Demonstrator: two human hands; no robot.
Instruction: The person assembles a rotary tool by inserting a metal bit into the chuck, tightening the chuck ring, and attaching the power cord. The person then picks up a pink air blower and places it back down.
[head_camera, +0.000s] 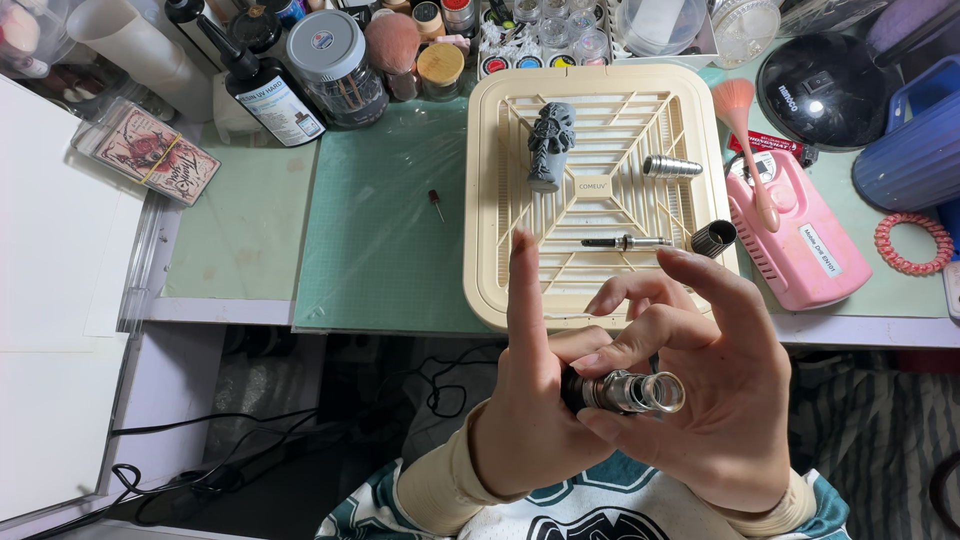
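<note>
Hands are mid-fiddle with the handpiece: your left hand is wrapped around its dark rear end, index finger sticking straight up, while your right hand pinches the silver front collar. It's held off the bench, just below the front edge. Looks like you're twisting the nose section, so next you'd want a firm, straight grip. Shaft and metal sleeve sit on the cream tray.

I see the tray on the mat. On it, the figurine sits at eleven o'clock, the metal sleeve at two, the shaft at five. My hands hold the handpiece at six, below the desk edge.
</note>
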